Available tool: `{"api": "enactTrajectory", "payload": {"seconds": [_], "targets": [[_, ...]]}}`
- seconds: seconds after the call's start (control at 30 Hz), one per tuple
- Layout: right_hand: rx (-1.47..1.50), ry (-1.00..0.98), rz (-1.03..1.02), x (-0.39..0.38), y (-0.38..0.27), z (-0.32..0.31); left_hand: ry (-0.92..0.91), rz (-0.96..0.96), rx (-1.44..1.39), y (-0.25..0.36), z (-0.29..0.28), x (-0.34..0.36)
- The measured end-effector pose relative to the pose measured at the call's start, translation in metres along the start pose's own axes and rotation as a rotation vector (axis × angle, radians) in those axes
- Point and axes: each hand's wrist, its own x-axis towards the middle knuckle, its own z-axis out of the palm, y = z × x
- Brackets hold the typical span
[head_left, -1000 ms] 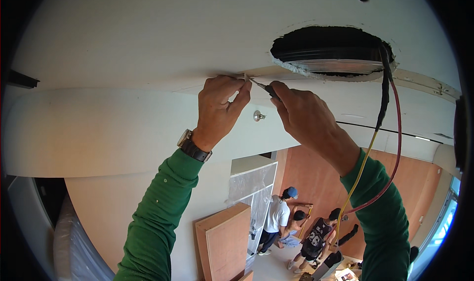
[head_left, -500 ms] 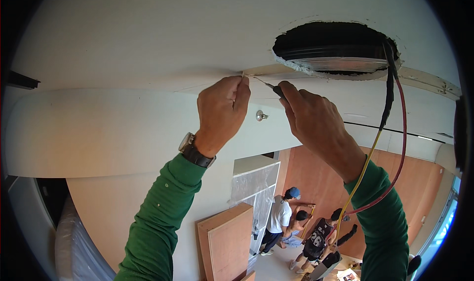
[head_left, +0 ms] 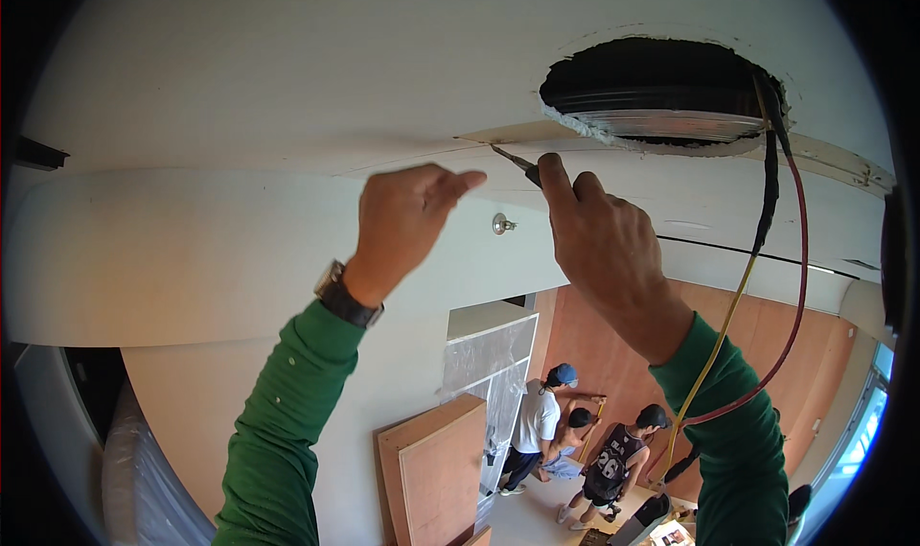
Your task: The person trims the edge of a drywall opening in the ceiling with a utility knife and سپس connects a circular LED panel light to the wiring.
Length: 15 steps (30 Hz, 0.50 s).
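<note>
Overhead, my right hand [head_left: 604,230] grips a slim pointed tool [head_left: 526,167] with a dark handle and a thin metal tip; its exact kind I cannot make out. The tip meets the pale ceiling at the left end of a tan strip [head_left: 517,134], which runs toward a large ragged opening [head_left: 661,91]. Below and left of that tip, apart from the ceiling, is my left hand [head_left: 402,215]. Its fingers are curled and its thumb points right; whatever may be in the fingers is hidden. A dark watch [head_left: 347,297] circles the left wrist.
Black-sheathed cable [head_left: 770,191] hangs from the opening, with yellow wire [head_left: 721,340] and red wire [head_left: 803,249] looping before my right forearm. A small metal fitting [head_left: 503,224] protrudes below my hands. Several people [head_left: 613,460] are on the floor beyond wooden panels [head_left: 436,469].
My left hand has come down and left, away from the ceiling and the tool tip. The tool's tip has shifted slightly left, and the right hand tilts more upright.
</note>
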Motion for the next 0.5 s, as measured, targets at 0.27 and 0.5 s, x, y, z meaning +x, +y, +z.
{"api": "enactTrajectory", "payload": {"seconds": [0.27,0.5], "targets": [[-0.011,-0.055,0.008,0.005,0.002,-0.005,-0.035,0.105,0.128,-0.009,-0.003,0.033],[0.28,-0.06,-0.038,0.018,0.015,0.001,-0.025,0.144,0.166,-0.012,-0.003,0.034]]}}
